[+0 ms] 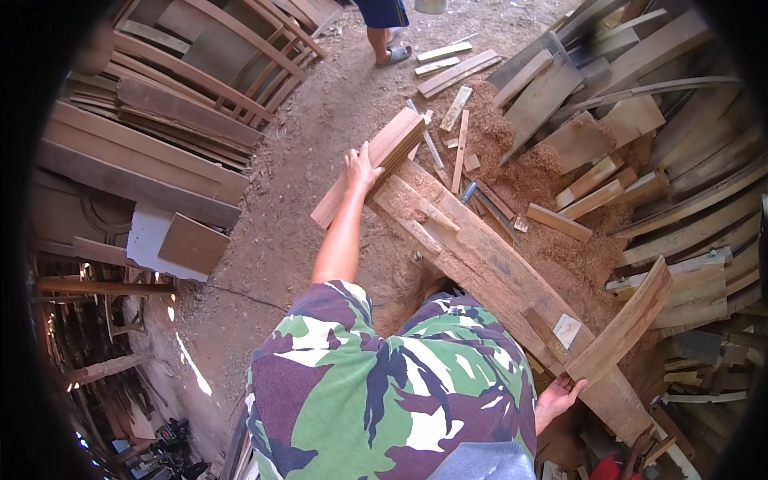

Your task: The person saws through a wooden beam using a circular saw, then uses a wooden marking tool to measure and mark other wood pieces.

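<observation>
My left hand (pixel 362 170) rests across a short stack of reddish wooden boards (pixel 392 140), its fingers over their upper face and its thumb at the near side. These boards lie crosswise at the far end of a long, thick wooden beam (pixel 512 268). To the right, my right hand (pixel 560 396) is turned partly palm up, fingers curled at the near end of a brown wooden plank (pixel 628 324). That plank slants up and away over the beam; some fingertips are hidden at its end. A small pale square (pixel 567 330) lies on the beam.
Sawdust and shavings (pixel 536 172) with offcuts (pixel 560 222) cover the ground right of the beam. Planks (pixel 696 152) lean at the right, and boards and frames (pixel 152 172) stack at the left. Another person's leg (pixel 382 44) shows at the top; a partial figure (pixel 612 468) sits lower right.
</observation>
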The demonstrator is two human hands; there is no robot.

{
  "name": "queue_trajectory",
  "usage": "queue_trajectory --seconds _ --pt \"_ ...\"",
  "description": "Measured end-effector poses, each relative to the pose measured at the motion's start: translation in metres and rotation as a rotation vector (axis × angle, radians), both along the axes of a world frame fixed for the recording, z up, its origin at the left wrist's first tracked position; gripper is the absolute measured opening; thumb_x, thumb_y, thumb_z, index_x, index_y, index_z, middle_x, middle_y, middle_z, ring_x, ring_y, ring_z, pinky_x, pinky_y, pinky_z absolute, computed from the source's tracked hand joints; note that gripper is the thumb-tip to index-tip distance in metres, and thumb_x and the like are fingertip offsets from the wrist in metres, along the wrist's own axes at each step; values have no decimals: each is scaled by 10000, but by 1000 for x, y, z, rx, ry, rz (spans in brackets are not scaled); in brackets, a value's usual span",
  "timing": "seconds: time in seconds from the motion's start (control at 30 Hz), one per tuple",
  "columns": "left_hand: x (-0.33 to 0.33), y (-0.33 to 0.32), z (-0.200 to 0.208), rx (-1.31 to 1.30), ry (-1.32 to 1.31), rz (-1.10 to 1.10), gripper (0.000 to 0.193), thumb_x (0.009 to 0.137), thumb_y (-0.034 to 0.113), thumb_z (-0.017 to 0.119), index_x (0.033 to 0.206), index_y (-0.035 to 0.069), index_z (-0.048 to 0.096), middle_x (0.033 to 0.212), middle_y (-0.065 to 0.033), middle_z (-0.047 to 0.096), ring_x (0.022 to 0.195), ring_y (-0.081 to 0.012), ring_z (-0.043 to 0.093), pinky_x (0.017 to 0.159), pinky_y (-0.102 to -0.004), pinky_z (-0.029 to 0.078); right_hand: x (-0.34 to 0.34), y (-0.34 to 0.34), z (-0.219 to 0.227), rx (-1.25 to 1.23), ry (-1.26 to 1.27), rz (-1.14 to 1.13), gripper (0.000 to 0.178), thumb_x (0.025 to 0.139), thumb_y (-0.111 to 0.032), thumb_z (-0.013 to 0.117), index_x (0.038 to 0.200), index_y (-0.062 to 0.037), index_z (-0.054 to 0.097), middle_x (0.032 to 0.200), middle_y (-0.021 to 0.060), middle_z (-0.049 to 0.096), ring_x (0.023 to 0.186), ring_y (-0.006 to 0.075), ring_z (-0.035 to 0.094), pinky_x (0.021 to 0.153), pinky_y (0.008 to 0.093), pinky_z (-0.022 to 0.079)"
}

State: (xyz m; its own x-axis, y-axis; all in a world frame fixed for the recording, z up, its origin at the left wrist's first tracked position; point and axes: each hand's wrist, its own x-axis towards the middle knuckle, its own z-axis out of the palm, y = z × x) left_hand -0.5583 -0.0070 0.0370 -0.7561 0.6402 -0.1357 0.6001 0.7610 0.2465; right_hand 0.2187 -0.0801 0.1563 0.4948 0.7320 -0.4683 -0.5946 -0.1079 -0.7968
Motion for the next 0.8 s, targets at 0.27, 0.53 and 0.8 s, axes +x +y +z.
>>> queue_trajectory --seconds 0.27,0.53,0.8 --pt "139 37 85 175 116 -397 792 773 144 925 1483 135 574 1235 -176 662 1175 -354 618 1068 -507 528 25 -45 -6 -23 -21 -61 649 1022 -355 762 1491 20 518 1426 151 611 1314 285 567 1168 405 438" --pt "353 80 66 487 -12 -906 705 785 173 876 1447 152 634 1171 -177 634 1138 -347 593 981 -483 546 75 -121 -13 -73 9 -170 652 1025 -372 753 1488 28 527 1429 161 615 1318 295 583 1190 411 443" --pt "497 95 84 535 -869 -426 766 709 255 941 1297 -54 559 1249 -176 633 1138 -270 663 983 -380 563 104 -216 -36 24 18 -385 591 1052 -343 716 1482 12 521 1446 172 601 1343 294 570 1207 436 435"
